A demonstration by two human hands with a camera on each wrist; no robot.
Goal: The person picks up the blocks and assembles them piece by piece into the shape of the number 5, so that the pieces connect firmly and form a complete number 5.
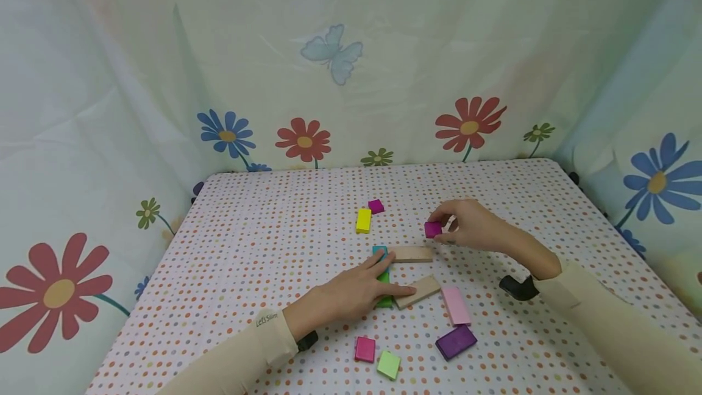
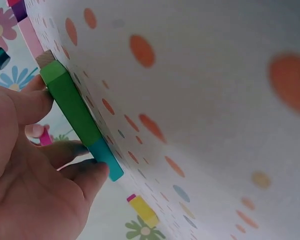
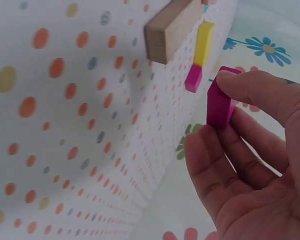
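Note:
Between its thumb and fingers, my right hand (image 1: pixel 474 224) pinches a magenta block (image 1: pixel 432 229), held off the cloth in the right wrist view (image 3: pixel 221 102). My left hand (image 1: pixel 356 290) lies over a green block (image 1: pixel 384 302) and a blue block (image 1: pixel 379 250) set end to end, its fingers spread and touching them. One wooden block (image 1: pixel 412 254) extends right from the blue block. Another wooden block (image 1: pixel 418 292) slants away from the green one, close to the left thumb. In the left wrist view the fingers rest along the green block (image 2: pixel 72 102) and blue block (image 2: pixel 106 159).
Behind the hands lie a yellow block (image 1: pixel 364 221) and a small magenta block (image 1: pixel 376 206). Nearer the front are a pink block (image 1: pixel 456 306), a purple block (image 1: pixel 456 342), a dark pink block (image 1: pixel 364 349) and a light green block (image 1: pixel 389 365). A flowered curtain surrounds the dotted tabletop (image 1: pixel 263 230).

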